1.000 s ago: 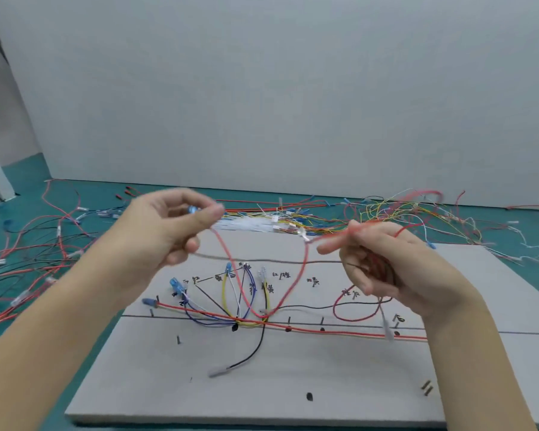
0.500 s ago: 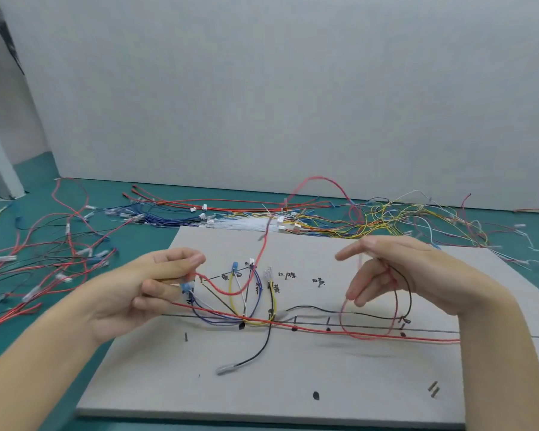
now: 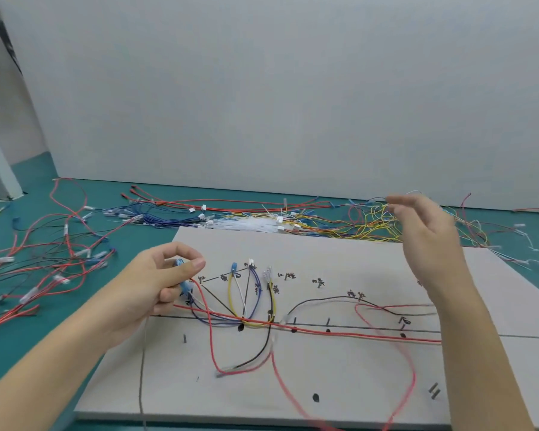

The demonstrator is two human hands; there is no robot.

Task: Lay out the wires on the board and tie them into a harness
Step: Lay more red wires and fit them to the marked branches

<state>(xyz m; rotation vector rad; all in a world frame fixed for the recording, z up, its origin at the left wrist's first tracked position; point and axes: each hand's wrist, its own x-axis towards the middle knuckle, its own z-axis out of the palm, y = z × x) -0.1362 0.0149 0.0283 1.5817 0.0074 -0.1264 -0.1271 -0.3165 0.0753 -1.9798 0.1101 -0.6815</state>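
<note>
Since 0.5 s ago, the right hand (image 3: 423, 241) has risen from the middle of the board (image 3: 355, 399) to its far right edge, and the red wire (image 3: 383, 334) it carried now lies slack in a wide loop on the board. That hand hangs released, fingers loosely spread, its tips blurred over the yellow wire tangle (image 3: 367, 225) on the table (image 3: 84, 209); whether a thin strand is caught in them I cannot tell.

Lower than before, the left hand (image 3: 159, 284) sits at the board's left side, thumb and forefinger pinching a blue connector (image 3: 178, 262). From it the red wire drops toward the near edge, bends by a grey plug (image 3: 223, 371), then sweeps right and back up in the loop.

2 long red wires run left to right along the drawn black line (image 3: 339, 325), their long axis matching it. Yellow, white and blue wires stand in short loops near the centre, ends pointing away from the person. Loose red and black wires (image 3: 44, 250) sprawl on the table at left.
</note>
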